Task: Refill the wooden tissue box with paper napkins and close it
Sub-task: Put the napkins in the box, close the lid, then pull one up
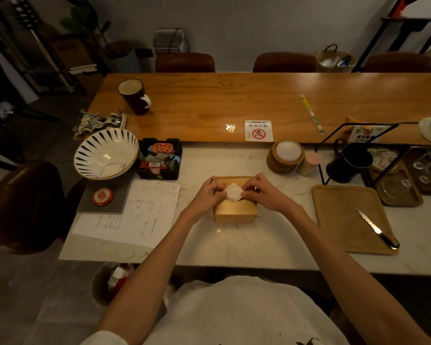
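A square wooden tissue box (235, 212) stands on the marble counter in front of me with its lid on. A white paper napkin (233, 192) sticks up through the opening in the lid. My left hand (207, 194) pinches the napkin's left corner and rests on the box's left edge. My right hand (261, 191) pinches the napkin's right corner from the other side. The box's inside is hidden by the lid and my fingers.
A sheet of written paper (135, 215) lies left of the box, with a striped bowl (106, 154) and a black organiser tray (159, 158) behind it. A stack of coasters (285, 157) stands behind right. A wooden board (348, 217) with a knife (376, 229) lies at the right.
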{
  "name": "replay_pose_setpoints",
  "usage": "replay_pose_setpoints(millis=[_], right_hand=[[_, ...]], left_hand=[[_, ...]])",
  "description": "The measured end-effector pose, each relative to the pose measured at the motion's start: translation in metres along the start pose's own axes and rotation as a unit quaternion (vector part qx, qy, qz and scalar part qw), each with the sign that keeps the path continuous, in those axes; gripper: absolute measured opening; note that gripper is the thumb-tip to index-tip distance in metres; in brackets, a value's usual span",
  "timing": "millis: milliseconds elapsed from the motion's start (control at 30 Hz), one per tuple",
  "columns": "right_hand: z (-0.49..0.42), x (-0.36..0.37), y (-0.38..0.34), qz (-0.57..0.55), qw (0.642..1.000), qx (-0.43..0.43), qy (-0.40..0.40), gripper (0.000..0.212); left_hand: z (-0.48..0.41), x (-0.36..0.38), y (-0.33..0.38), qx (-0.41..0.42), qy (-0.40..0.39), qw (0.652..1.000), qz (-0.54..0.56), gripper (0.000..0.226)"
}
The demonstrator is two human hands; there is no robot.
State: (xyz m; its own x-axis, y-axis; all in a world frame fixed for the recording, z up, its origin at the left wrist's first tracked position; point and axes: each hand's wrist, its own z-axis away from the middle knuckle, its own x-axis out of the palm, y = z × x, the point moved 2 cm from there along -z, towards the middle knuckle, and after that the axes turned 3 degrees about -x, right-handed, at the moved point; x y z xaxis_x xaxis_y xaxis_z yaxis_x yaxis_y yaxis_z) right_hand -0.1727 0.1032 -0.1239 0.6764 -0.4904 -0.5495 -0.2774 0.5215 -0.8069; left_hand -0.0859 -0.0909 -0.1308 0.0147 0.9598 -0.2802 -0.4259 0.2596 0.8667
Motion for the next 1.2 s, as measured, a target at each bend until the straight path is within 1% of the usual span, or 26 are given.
replay_pose_setpoints(millis=[267, 400, 467, 500, 533, 567, 600, 633, 700, 733, 767, 833, 900, 1033, 1100, 1167, 1200], right_hand=[[-0.001, 0.004, -0.001, -0.006, 1.0, 0.008, 0.017, 0.008], [0.001, 0.003, -0.003, -0.011, 1.0, 0.015, 0.005, 0.009], [0.006, 0.003, -0.006, -0.034, 0.999, 0.011, 0.03, 0.013], [0.011, 0.003, -0.007, -0.059, 0.996, 0.013, 0.066, 0.019], [0.016, 0.004, -0.008, -0.098, 0.988, 0.025, 0.113, 0.027], [0.023, 0.006, -0.009, -0.158, 0.974, 0.046, 0.158, 0.036], [0.027, 0.011, -0.009, -0.229, 0.953, 0.07, 0.188, 0.044], [0.031, 0.017, -0.009, -0.299, 0.928, 0.096, 0.201, 0.05], [0.035, 0.031, -0.01, -0.418, 0.877, 0.151, 0.181, 0.052], [0.037, 0.037, -0.014, -0.46, 0.857, 0.165, 0.162, 0.05], [0.038, 0.042, -0.016, -0.482, 0.848, 0.166, 0.146, 0.048], [0.034, 0.05, -0.018, -0.5, 0.841, 0.161, 0.131, 0.049], [0.032, 0.053, -0.016, -0.507, 0.835, 0.168, 0.133, 0.051], [0.03, 0.058, -0.015, -0.507, 0.836, 0.167, 0.129, 0.045], [0.032, 0.059, -0.02, -0.5, 0.84, 0.162, 0.136, 0.041], [0.033, 0.058, -0.018, -0.49, 0.847, 0.157, 0.138, 0.042], [0.036, 0.058, -0.014, -0.475, 0.854, 0.159, 0.138, 0.044]], left_hand=[[-0.005, 0.002, -0.003, 0.004, 0.007, 1.0, -0.009, 0.01], [-0.001, 0.001, 0.0, -0.004, 0.007, 1.0, 0.013, 0.009], [0.004, -0.001, 0.003, 0.008, 0.007, 0.999, 0.053, 0.018], [0.007, -0.001, 0.006, 0.006, 0.013, 0.996, 0.087, 0.024], [0.011, -0.001, 0.008, -0.004, 0.024, 0.992, 0.126, 0.03], [0.014, -0.001, 0.006, -0.019, 0.039, 0.986, 0.161, 0.035], [0.017, 0.0, 0.005, -0.031, 0.055, 0.98, 0.19, 0.04], [0.017, 0.002, -0.001, -0.043, 0.07, 0.975, 0.208, 0.044], [0.019, 0.009, -0.01, -0.068, 0.059, 0.969, 0.23, 0.054], [0.018, 0.014, -0.017, -0.08, 0.044, 0.967, 0.238, 0.058], [0.019, 0.019, -0.018, -0.084, 0.03, 0.965, 0.246, 0.059], [0.023, 0.027, -0.015, -0.079, 0.011, 0.963, 0.258, 0.057], [0.022, 0.031, -0.011, -0.083, -0.001, 0.956, 0.282, 0.052], [0.022, 0.028, -0.009, -0.071, 0.003, 0.944, 0.322, 0.05], [0.022, 0.027, -0.012, -0.068, 0.009, 0.947, 0.313, 0.049], [0.023, 0.024, -0.013, -0.075, 0.015, 0.954, 0.29, 0.048], [0.023, 0.023, -0.015, -0.077, 0.005, 0.958, 0.276, 0.052]])
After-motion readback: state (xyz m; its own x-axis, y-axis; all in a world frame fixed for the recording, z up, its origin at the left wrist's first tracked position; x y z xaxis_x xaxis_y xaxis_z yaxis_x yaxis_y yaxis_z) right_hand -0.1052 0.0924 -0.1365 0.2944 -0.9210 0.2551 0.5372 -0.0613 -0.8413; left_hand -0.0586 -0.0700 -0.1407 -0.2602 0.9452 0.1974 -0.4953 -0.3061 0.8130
